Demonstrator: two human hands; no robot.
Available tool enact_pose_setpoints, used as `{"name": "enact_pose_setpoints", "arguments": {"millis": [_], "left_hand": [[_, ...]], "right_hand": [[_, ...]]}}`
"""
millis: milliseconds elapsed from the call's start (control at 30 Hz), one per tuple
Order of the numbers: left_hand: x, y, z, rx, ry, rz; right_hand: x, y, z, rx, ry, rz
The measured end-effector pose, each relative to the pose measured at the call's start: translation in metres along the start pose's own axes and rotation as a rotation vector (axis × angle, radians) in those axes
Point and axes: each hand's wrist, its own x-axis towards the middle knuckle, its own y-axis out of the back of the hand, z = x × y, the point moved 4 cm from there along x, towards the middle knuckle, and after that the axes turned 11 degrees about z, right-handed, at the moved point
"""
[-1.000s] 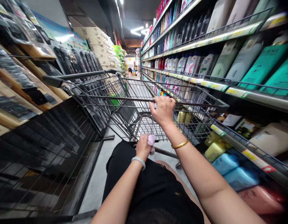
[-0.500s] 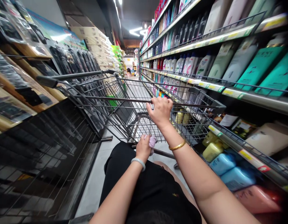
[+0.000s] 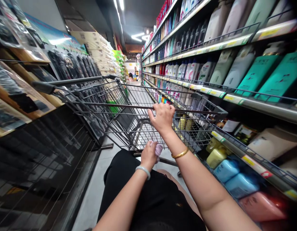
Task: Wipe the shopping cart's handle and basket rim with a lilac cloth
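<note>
In the head view, a wire shopping cart point(image 3: 134, 106) stands right in front of me, its basket bare wire inside. My right hand point(image 3: 162, 118), with a gold bracelet at the wrist, is wrapped over the thin dark bar at the cart's near side. Lower down, close to my lap, my left hand point(image 3: 149, 156) is closed around a crumpled pale purple cloth point(image 3: 158, 149). A pale bangle circles that wrist. The left hand is apart from the cart's bar; the palm side of both hands is hidden.
Shelves on the right hold teal pump bottles point(image 3: 259, 75), blue bottles point(image 3: 242, 185) and a pink bottle point(image 3: 262, 205). Hanging packaged goods point(image 3: 76, 64) line the left side, above a dark wire-fronted panel point(image 3: 42, 166). Pale stacked packs point(image 3: 97, 48) stand farther along the aisle.
The view has shifted slightly, so the shelf bottles sit a little farther left. My right hand keeps its hold on the cart bar, and the left keeps the cloth.
</note>
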Motion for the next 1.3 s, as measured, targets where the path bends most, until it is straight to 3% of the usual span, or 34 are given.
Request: {"name": "enact_pose_setpoints", "arguments": {"millis": [167,267,500,667,767,967,1067,1200,1300], "left_hand": [[0.031,0.024,0.012,0.008,0.015,0.081],[0.043,0.026,0.021,0.02,0.007,0.081],[0.007,-0.002,0.019,0.001,-0.052,-0.064],[0.031,0.014,0.028,-0.026,-0.017,-0.015],[0.047,0.015,0.037,-0.061,-0.004,-0.023],[0.022,-0.006,0.034,-0.209,0.069,-0.111],[0.019,-0.001,0.023,-0.327,0.179,-0.079],[0.039,0.024,0.013,-0.552,0.317,-0.026],[0.047,0.045,0.013,-0.744,0.355,-0.066]], "right_hand": [[0.0,0.001,-0.001,-0.001,-0.012,-0.006],[0.0,0.002,-0.001,-0.005,-0.011,-0.011],[0.0,0.003,0.0,0.011,-0.011,-0.016],[0.0,0.003,0.0,0.003,-0.015,-0.004],[-0.001,0.004,-0.001,-0.015,-0.019,-0.018],[0.0,0.002,0.001,-0.046,0.007,-0.075],[0.0,0.005,0.004,0.007,0.034,-0.076],[-0.027,0.024,0.013,0.161,0.07,-0.05],[-0.081,0.034,0.019,0.381,0.11,-0.222]]}}
